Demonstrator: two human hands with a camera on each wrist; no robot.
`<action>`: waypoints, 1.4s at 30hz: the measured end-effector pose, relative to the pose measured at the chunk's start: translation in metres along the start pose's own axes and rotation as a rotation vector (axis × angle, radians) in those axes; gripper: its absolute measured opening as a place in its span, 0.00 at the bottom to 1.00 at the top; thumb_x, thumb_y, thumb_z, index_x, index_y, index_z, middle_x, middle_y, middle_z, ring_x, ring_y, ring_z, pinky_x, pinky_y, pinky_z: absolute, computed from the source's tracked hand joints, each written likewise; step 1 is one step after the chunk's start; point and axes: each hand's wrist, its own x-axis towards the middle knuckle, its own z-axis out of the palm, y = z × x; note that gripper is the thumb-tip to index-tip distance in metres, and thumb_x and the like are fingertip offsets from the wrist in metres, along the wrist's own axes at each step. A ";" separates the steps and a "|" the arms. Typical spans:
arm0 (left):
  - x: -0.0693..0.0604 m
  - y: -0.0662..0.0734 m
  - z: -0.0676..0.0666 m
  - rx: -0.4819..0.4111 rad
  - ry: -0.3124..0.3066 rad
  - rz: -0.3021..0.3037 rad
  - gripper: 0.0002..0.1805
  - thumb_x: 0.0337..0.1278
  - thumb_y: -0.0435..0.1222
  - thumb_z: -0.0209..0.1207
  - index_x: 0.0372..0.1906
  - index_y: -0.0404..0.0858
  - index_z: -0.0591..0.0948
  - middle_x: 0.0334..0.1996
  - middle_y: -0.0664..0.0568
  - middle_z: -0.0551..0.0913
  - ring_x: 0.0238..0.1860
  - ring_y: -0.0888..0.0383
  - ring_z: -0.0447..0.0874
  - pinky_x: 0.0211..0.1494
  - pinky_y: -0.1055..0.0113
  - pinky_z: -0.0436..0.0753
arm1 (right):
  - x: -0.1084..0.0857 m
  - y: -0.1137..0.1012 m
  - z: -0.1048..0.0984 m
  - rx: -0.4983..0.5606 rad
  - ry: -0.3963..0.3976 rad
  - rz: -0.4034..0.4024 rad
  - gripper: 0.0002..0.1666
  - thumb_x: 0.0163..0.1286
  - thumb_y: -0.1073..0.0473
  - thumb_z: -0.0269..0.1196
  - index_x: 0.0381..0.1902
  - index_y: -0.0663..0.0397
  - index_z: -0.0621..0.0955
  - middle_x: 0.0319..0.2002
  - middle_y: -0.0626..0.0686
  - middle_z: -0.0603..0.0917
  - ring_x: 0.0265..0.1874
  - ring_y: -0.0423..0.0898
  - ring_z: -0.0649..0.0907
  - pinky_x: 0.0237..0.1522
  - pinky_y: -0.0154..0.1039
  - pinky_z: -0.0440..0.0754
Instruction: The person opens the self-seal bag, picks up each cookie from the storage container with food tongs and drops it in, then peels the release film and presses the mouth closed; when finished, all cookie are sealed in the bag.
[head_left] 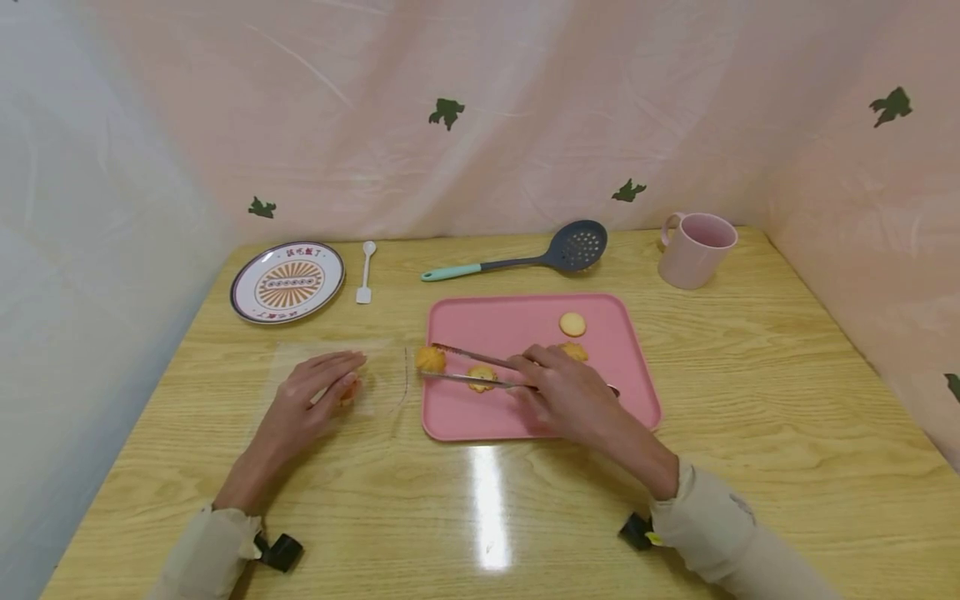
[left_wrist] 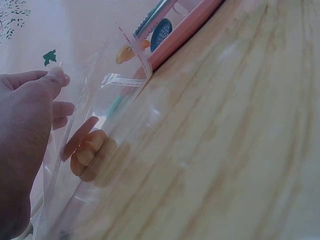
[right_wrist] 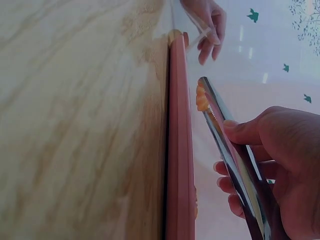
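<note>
My left hand (head_left: 311,392) pinches the upper edge of a clear plastic bag (head_left: 386,367) lying left of the pink tray (head_left: 517,312). Inside the bag are several cookies (left_wrist: 87,152), best seen in the left wrist view. In my right hand (head_left: 573,396) are metal tongs (head_left: 476,355), held over the tray and pointing left. Between the tong tips is a ridged golden cookie (head_left: 431,359), raised at the tray's left edge near the bag's mouth. A round plain cookie (head_left: 572,324), a flower-shaped cookie (head_left: 482,381) and a partly covered cookie (head_left: 575,351) lie on the tray.
Along the back stand a patterned plate (head_left: 288,283), a small white spoon (head_left: 366,273), a slotted skimmer (head_left: 576,247) with a mint handle and a pink mug (head_left: 693,254). A pink curtain (head_left: 525,125) hangs behind the wooden table (head_left: 390,500).
</note>
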 end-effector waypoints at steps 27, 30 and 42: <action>0.001 0.000 0.000 -0.025 0.014 0.030 0.23 0.58 0.18 0.64 0.59 0.31 0.84 0.57 0.42 0.86 0.60 0.40 0.80 0.73 0.73 0.62 | 0.028 -0.027 0.017 0.082 -0.062 -0.061 0.17 0.72 0.56 0.70 0.56 0.54 0.86 0.44 0.49 0.83 0.38 0.45 0.79 0.33 0.37 0.80; 0.001 0.000 -0.001 -0.021 0.011 0.024 0.23 0.58 0.18 0.64 0.59 0.31 0.84 0.57 0.42 0.86 0.60 0.40 0.80 0.73 0.74 0.62 | 0.033 -0.029 0.020 0.087 -0.065 -0.071 0.17 0.73 0.55 0.70 0.56 0.54 0.86 0.43 0.49 0.82 0.38 0.45 0.78 0.33 0.38 0.80; 0.001 0.003 -0.001 0.002 -0.007 -0.033 0.21 0.61 0.20 0.64 0.59 0.33 0.85 0.58 0.44 0.86 0.61 0.42 0.80 0.73 0.73 0.62 | 0.050 -0.040 0.031 0.101 -0.153 -0.058 0.19 0.77 0.57 0.65 0.63 0.48 0.84 0.49 0.50 0.84 0.44 0.47 0.81 0.40 0.42 0.84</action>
